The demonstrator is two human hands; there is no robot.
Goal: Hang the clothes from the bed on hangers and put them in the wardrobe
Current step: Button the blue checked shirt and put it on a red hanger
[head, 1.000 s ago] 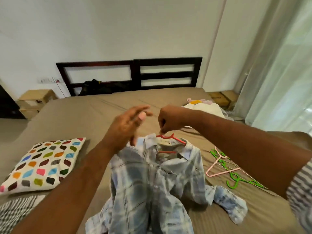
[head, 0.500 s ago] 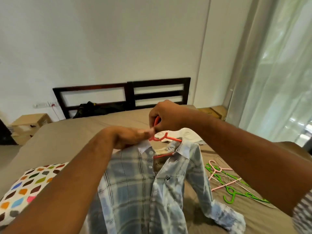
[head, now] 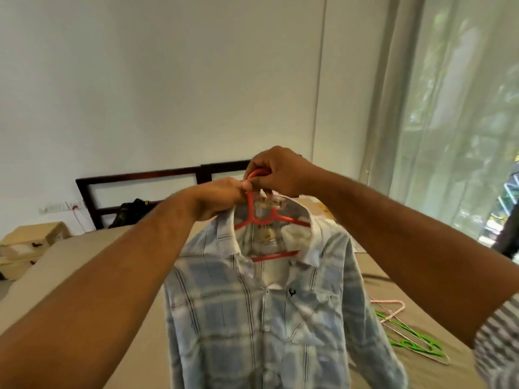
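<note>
**Pale blue-and-white plaid shirt (head: 266, 318) on red plastic hanger (head: 268, 220), held up over bed**

R hand (head: 278, 175) grips the hanger's hook, fingers curled round it. L hand (head: 222, 197) is bunched on the collar's left edge, right by the hanger neck, fingers curled on the cloth. Shirt hangs front-on to cam, above the tan-sheeted bed (head: 84, 262). Spare green and pink hangers (head: 407, 335) lie on the sheet at right. Dark wooden headboard (head: 140, 178) stands behind, w/ a cardboard box (head: 33, 237) far left.

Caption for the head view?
Right hand grips red hanger by its hook, left hand holds plaid shirt at its collar, above the bed.
</note>
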